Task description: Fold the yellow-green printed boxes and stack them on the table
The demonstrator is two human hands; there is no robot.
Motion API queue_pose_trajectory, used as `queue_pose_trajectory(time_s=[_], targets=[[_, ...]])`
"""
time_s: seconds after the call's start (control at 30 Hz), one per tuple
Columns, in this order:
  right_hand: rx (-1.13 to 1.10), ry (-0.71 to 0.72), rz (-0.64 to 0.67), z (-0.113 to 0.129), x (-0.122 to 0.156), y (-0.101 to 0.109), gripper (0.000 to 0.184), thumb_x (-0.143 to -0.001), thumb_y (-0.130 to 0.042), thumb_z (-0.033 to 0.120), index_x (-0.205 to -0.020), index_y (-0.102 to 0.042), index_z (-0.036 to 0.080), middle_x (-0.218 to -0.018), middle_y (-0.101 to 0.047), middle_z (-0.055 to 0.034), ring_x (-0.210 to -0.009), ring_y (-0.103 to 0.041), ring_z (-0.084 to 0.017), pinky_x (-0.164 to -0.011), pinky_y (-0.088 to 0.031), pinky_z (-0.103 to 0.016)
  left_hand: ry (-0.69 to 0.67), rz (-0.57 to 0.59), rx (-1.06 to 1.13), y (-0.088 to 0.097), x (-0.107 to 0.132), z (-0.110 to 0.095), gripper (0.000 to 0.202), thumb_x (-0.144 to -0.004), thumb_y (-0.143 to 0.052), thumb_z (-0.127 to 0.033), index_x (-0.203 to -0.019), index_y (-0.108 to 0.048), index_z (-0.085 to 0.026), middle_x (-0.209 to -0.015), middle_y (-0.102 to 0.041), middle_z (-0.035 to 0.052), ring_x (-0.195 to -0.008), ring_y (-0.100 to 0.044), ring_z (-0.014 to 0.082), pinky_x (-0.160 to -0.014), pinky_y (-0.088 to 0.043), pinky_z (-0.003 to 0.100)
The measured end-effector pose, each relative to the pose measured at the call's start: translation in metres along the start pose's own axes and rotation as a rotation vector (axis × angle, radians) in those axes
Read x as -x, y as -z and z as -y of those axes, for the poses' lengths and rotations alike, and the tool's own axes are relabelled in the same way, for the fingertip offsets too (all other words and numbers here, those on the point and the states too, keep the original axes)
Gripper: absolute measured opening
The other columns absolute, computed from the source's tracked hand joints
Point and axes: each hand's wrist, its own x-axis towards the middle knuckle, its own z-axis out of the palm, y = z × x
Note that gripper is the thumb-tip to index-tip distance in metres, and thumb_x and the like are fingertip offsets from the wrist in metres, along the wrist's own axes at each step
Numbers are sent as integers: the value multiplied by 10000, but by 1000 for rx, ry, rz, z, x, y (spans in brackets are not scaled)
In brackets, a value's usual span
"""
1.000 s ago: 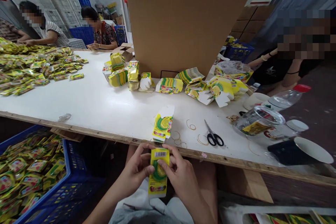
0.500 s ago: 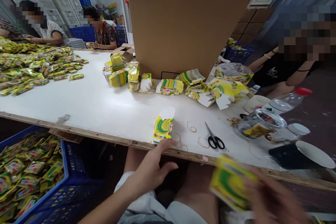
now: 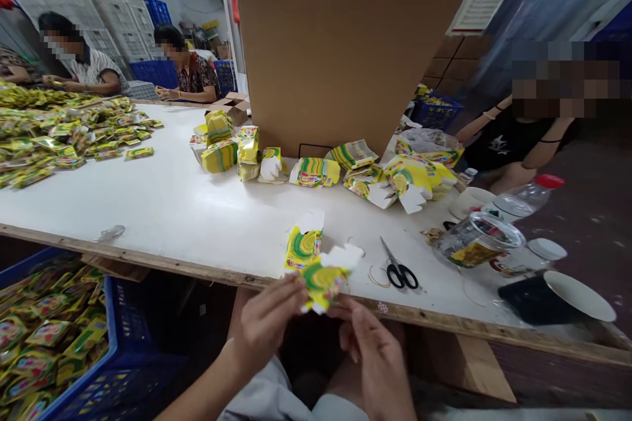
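Note:
A yellow and green printed carton (image 3: 323,281) with a raised white flap is held just over the table's front edge. My left hand (image 3: 271,312) has its fingers closed on the carton's left side. At its lower right edge, my right hand (image 3: 375,342) pinches with thumb and forefinger, the other fingers curled in. Behind it, another flattened carton (image 3: 302,248) of the same print lies on the white table (image 3: 212,204). Black-handled scissors (image 3: 401,273) rest to the right, with thin rubber bands (image 3: 378,277) beside them.
Bundles of flat cartons (image 3: 315,172) line the back, before a large cardboard sheet (image 3: 336,52). Filled packs (image 3: 74,138) cover the table's left. A blue crate (image 3: 114,322) of packs stands lower left. A clear jar (image 3: 481,240) and dark cup (image 3: 528,296) stand right. Several people sit around.
The yellow pack in my right hand at lower right has left view. That hand has swung in to the middle. My left hand, open before, now grips a carton.

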Motion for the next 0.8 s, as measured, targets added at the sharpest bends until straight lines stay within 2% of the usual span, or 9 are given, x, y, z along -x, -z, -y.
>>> queue_pose_trajectory(time_s=[0.07, 0.13, 0.23, 0.3, 0.37, 0.43, 0.5, 0.63, 0.8], targets=[[-82, -81, 41, 1, 1, -17, 457, -740, -735, 587, -916, -768, 167, -669, -693, -47, -497, -516, -134, -451, -429, -233, -92, 78, 30, -4, 14, -10, 512, -888, -553, -31, -1320, -594, -303, -1273, -691, 67, -1291, -557, 260, -1109, -439, 454], [-111, -107, 33, 3, 4, -18, 451, -695, -777, 574, -907, -763, 177, -741, -717, -55, -598, -600, -175, -554, -510, -263, -48, 79, 85, -9, 23, -16, 512, -873, -594, -51, -1317, -601, -306, -1355, -634, 72, -1348, -492, 272, -1137, -397, 466], [-89, -122, 102, 2, 10, -12, 418, -718, -782, 528, -948, -749, 181, -900, -745, -90, -861, -676, -263, -800, -553, -351, 283, -123, 375, -12, 23, -20, 466, -883, -642, -208, -1339, -586, -285, -1487, -502, 89, -1403, -413, 297, -1157, -355, 461], [-118, -145, 197, -3, 16, -13, 401, -757, -767, 492, -1012, -714, 187, -880, -745, -86, -860, -683, -262, -797, -554, -357, 552, -195, 696, -12, 17, -21, 464, -887, -639, -352, -1340, -585, -264, -1441, -554, 113, -1355, -478, 311, -1129, -388, 463], [-190, -163, 266, -10, 21, -18, 378, -787, -749, 473, -1034, -670, 197, -828, -739, -70, -775, -687, -237, -726, -556, -334, 739, -117, 993, -12, 10, -22, 469, -855, -653, -456, -1264, -651, -226, -1311, -661, 136, -1270, -564, 333, -1078, -439, 469], [-229, -170, 280, -15, 25, -25, 343, -800, -740, 466, -996, -650, 199, -842, -741, -75, -766, -690, -232, -718, -554, -331, 821, -16, 1162, -12, 5, -23, 459, -820, -685, -483, -1171, -708, -190, -1200, -721, 145, -1203, -616, 337, -1046, -463, 456], [-210, -163, 272, -16, 26, -28, 326, -794, -746, 462, -951, -658, 191, -894, -745, -96, -816, -696, -246, -767, -555, -353, 829, 1, 1211, -12, 4, -25, 421, -809, -705, -465, -1120, -730, -183, -1127, -748, 137, -1156, -646, 322, -1026, -474, 433], [-166, -136, 216, -11, 27, -29, 354, -769, -760, 485, -938, -701, 180, -916, -749, -111, -879, -698, -271, -812, -556, -375, 815, -36, 1165, -14, 8, -25, 386, -810, -719, -430, -1111, -729, -189, -1059, -764, 122, -1077, -680, 293, -964, -502, 395], [-97, -111, 218, -9, 31, -32, 355, -754, -771, 480, -934, -701, 182, -885, -744, -91, -817, -687, -251, -717, -564, -324, 848, -125, 1031, -19, 9, -21, 347, -815, -720, -415, -1081, -722, -191, -944, -775, 86, -919, -708, 238, -828, -538, 329]])
